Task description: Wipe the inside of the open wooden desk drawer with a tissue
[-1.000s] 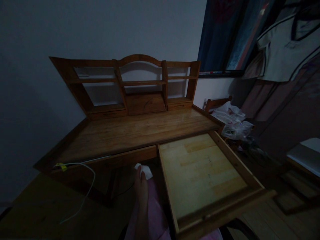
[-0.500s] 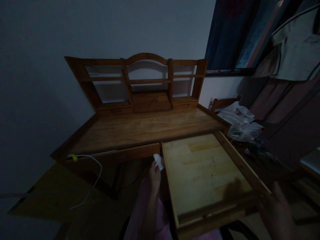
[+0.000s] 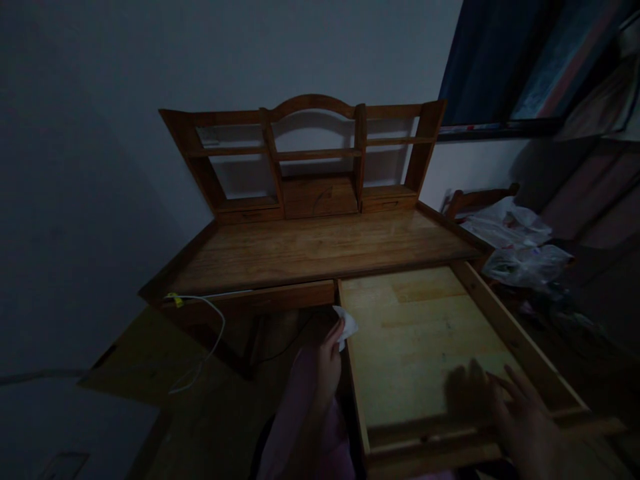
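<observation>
My left hand (image 3: 329,353) pinches a crumpled white tissue (image 3: 347,328) beside the left wall of a pulled-out wooden drawer (image 3: 420,313). The tissue reaches the top edge of that wall; whether it presses on it, I cannot tell. On the other side, my right hand (image 3: 523,417) is over the drawer's front edge towards the right corner, fingers apart and pointing into the drawer. It holds nothing I can see, and its shadow falls on the pale drawer floor. Dim light blurs both hands.
A wooden desk (image 3: 320,247) with a shelf unit (image 3: 315,155) stands against the wall. A white cable (image 3: 217,340) hangs at its left front. Plastic bags (image 3: 525,263) lie on a chair (image 3: 480,199) to the right. A yellow panel (image 3: 145,363) is under the desk's left end.
My right hand has come off the drawer's right front corner and moved left, fingers now spread over the front edge. My left hand keeps the tissue at the left wall. The view has shifted slightly.
</observation>
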Demonstrator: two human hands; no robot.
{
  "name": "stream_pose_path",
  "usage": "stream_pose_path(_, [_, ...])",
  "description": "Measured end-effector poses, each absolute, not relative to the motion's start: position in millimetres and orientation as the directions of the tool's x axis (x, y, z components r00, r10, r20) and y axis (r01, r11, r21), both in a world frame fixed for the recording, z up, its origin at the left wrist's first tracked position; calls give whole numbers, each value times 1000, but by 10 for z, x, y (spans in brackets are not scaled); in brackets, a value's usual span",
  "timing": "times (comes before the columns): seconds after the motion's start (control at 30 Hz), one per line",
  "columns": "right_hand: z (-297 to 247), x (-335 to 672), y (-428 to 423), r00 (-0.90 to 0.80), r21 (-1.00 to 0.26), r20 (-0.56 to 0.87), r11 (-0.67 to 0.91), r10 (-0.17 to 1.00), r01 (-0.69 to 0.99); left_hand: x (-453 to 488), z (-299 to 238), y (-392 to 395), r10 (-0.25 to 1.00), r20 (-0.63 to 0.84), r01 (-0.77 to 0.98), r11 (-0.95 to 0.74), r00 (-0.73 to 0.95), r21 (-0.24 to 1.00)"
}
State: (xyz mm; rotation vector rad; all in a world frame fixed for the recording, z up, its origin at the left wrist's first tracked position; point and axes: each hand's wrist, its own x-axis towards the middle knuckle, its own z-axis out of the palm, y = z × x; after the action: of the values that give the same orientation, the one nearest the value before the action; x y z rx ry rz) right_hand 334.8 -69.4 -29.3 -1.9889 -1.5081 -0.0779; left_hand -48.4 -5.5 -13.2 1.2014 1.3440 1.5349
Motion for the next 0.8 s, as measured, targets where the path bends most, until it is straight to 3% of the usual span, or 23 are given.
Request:
stream_pose_path(0.2, [-257,3363,-706,327,-424,352,-162,877,891,-771,-27,-200,988,124,91,-116,-90,989])
stream_pose_path(0.37, [-276,3359,-716,336,-428,348,-171,875,887,-1019,54,191,956,103,109,-75,-276,991])
stream_pose_path(0.47, [-323,3382,-717,335,-418,355,-172,873,892,-839,96,293,971,117,120,-94,-206,988])
stream_pose_path(0.6, [-347,3395,-721,357,-427,321,-202,877,882,-543,132,129,964,250,193,-229,-93,954])
stream_pose_path(0.8, [-260,3331,-728,387,-435,329,-225,861,872,-526,41,-249,978,179,307,-139,-105,941])
